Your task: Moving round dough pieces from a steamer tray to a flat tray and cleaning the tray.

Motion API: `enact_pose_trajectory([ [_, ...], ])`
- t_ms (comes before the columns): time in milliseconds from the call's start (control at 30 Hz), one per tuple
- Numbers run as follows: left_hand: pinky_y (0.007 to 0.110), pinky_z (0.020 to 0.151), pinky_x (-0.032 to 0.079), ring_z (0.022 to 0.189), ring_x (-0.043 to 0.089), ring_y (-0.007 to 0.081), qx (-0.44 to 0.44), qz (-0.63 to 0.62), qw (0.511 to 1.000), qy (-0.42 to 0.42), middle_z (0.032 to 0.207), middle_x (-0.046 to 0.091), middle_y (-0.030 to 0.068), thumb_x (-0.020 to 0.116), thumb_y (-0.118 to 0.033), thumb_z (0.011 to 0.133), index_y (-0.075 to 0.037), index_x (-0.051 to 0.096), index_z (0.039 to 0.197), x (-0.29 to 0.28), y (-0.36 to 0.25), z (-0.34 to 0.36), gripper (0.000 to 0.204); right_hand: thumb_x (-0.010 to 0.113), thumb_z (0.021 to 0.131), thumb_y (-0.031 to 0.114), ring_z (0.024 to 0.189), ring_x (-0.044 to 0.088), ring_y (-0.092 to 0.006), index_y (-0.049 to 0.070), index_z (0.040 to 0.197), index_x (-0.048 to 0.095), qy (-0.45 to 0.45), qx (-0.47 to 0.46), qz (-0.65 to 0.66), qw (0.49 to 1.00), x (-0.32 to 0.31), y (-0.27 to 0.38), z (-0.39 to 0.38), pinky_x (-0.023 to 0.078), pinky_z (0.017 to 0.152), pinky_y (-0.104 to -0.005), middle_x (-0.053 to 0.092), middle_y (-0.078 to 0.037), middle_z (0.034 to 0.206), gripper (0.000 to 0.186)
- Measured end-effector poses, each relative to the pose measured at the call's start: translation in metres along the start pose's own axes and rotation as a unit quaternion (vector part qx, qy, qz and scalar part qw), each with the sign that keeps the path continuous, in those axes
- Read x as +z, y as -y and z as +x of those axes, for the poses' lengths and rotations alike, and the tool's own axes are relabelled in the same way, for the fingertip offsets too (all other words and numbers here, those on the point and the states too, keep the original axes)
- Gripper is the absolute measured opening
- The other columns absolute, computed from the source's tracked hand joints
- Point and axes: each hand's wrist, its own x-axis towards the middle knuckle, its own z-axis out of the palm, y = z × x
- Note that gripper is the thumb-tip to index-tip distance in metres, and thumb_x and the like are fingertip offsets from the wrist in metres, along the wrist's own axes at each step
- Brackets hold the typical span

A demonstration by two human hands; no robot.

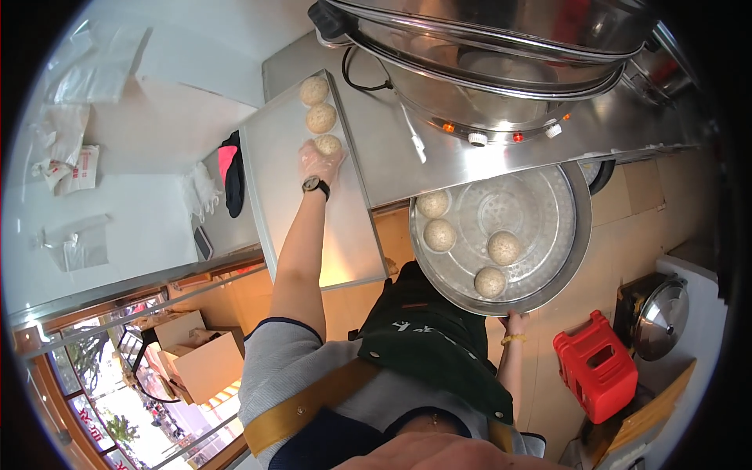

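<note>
Green apron [431, 341] and grey shirt [274, 352] lie closest, at the bottom. Ahead runs a steel counter [376, 149], bearing a big steamer [486, 102] toward the right. On the left, a pale tray [282, 196] reaches toward the person. Beside it, a round metal pan [580, 227] meets the counter's front edge; whether that edge hides part of it I cannot tell. Past the pan stands a red jug [599, 368].

Speckled balls are split between the two: three in a close row along the tray's right side, toward its far end [320, 119], and four in the pan [503, 247], in two close pairs.

If the pan tips, its balls could roll together or over the rim; a slack one-handed hold would cause that, I judge. Pressing too hard might dent the ball on the tray, and crowding could make neighbours stick.

Left hand [319, 163], in a clear glove, is cupped narrowly about the row's nearest ball. Right hand [515, 322] grips the pan's near rim, its fingers mostly hidden.
</note>
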Motion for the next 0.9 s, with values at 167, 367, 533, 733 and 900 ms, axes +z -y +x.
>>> enact_pose_trajectory([
  [167,0.041,0.098,0.043,0.12,0.048,0.0366,-0.027,-0.008,0.999,0.023,0.123,0.053,0.0244,0.076,-0.043,0.068,0.002,0.051,0.119,0.023,0.01,0.015,0.073,0.051,0.078,0.001,0.073,0.064,-0.0249,-0.006,0.119,0.045,0.009,-0.014,-0.006,1.0,-0.001,0.004,0.008,0.059,0.057,-0.0321,0.06,-0.016,0.097,0.042],
  [367,0.043,0.092,0.044,0.108,0.054,0.035,0.149,-0.141,0.957,-0.206,0.118,0.055,0.0212,0.072,-0.027,0.078,0.001,0.05,0.124,0.011,-0.002,-0.045,0.058,0.051,0.081,0.002,0.077,0.065,-0.0253,-0.007,0.119,0.047,0.032,-0.012,-0.024,0.999,0.004,0.009,0.014,0.058,0.055,-0.0316,0.06,-0.017,0.102,0.039],
  [533,0.041,0.085,0.048,0.099,0.058,0.0341,0.394,-0.157,0.905,0.024,0.112,0.059,0.0161,0.068,-0.015,0.079,-0.006,0.059,0.115,0.061,-0.09,-0.188,0.038,0.051,0.081,0.003,0.077,0.066,-0.0226,-0.005,0.116,0.05,0.034,-0.014,-0.04,0.999,0.016,0.016,0.006,0.057,0.054,-0.0286,0.063,-0.016,0.099,0.036],
  [733,0.041,0.106,0.037,0.127,0.04,0.0337,0.424,0.068,0.798,0.423,0.141,0.037,0.0197,0.069,-0.027,0.078,-0.01,0.029,0.144,0.174,-0.188,-0.26,0.079,0.052,0.082,0.002,0.07,0.065,-0.0203,-0.006,0.113,0.048,0.026,-0.049,-0.026,0.998,0.029,0.022,-0.005,0.055,0.051,-0.0276,0.064,-0.016,0.092,0.032],
  [900,0.042,0.105,0.038,0.13,0.037,0.0322,0.376,0.149,0.819,0.408,0.14,0.035,0.0167,0.07,-0.031,0.076,-0.013,0.027,0.145,0.205,-0.198,-0.28,0.083,0.054,0.082,0.003,0.061,0.063,-0.0198,-0.008,0.107,0.05,0.018,-0.063,-0.026,0.998,0.035,0.019,0.0,0.054,0.048,-0.0289,0.063,-0.014,0.081,0.028],
])
